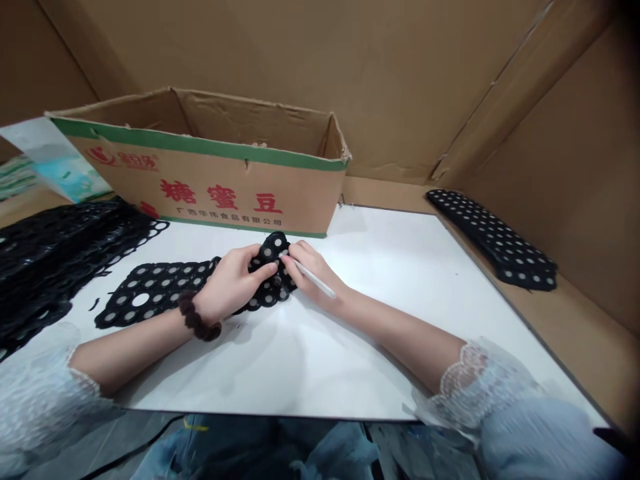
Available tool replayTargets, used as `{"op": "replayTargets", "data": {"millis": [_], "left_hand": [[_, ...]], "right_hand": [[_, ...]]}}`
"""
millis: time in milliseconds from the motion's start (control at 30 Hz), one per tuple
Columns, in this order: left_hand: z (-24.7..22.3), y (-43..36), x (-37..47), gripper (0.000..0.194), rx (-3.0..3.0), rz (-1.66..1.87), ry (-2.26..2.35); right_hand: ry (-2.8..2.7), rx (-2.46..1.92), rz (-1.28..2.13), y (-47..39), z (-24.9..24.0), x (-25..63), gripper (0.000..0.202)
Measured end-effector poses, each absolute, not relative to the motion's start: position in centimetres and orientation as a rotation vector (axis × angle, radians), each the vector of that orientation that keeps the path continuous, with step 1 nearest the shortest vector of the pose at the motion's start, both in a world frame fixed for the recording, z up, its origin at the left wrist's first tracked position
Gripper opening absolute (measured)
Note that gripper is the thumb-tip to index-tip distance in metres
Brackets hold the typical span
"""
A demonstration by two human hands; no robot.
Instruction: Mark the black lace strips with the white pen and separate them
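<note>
On the white tabletop lies a black sheet (165,285) patterned with rows of round pale discs; one round spot near its left end looks brighter white. My left hand (231,283) grips the sheet's right part, thumb on top, fingers partly hidden behind it. A thin white pen-like tool (313,277) sits in the closed fingers of my right hand (315,272). Its tip end is at the raised right edge of the sheet, where my fingers hide the exact contact. A dark hair band circles my left wrist.
An open cardboard box (215,173) with a green rim and red lettering stands behind the sheet. Black ring-patterned netting (60,260) is heaped at left. Another black dotted stack (493,237) lies at right on cardboard. Cardboard walls (400,87) enclose the back and right. Small black scraps (95,305) lie at left.
</note>
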State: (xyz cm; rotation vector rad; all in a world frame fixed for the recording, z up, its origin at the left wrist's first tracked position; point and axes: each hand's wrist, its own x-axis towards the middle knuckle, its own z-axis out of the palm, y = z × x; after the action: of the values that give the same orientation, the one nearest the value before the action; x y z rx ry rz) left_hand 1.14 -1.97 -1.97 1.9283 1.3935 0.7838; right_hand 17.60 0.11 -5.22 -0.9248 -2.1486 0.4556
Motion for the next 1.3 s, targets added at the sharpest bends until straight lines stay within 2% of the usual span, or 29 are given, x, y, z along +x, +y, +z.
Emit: {"op": "replayTargets", "data": {"millis": [300, 533, 767, 933, 1033, 1300], "left_hand": [[-2.0, -1.2, 0.8, 0.04, 1.711, 0.76, 1.035], [-1.9, -0.4, 0.0, 0.04, 1.739, 0.695, 1.153], [-1.3, -0.5, -0.2, 0.041, 1.8, 0.682, 1.141], [-0.6, -0.7, -0.4, 0.032, 1.721, 0.519, 1.16], [-0.6, -0.7, -0.6, 0.029, 1.71, 0.553, 1.208], [-1.2, -0.9, -0.5, 0.03, 1.67, 0.595, 1.262]], "right_hand": [[-2.019, -0.986, 0.512, 0.3, -4.6, 18.2, 0.026], [-1.824, -1.072, 1.141, -0.3, -3.3, 19.4, 0.033], [-1.886, -0.956, 1.025, -0.5, -3.0, 19.3, 0.03], [-1.905, -0.927, 1.068, -0.9, -2.6, 19.3, 0.03], [-1.963, -0.901, 1.045, -1.1, -2.4, 19.3, 0.028], [-2.071, -0.83, 0.776, -1.0, -3.3, 18.6, 0.026]]}}
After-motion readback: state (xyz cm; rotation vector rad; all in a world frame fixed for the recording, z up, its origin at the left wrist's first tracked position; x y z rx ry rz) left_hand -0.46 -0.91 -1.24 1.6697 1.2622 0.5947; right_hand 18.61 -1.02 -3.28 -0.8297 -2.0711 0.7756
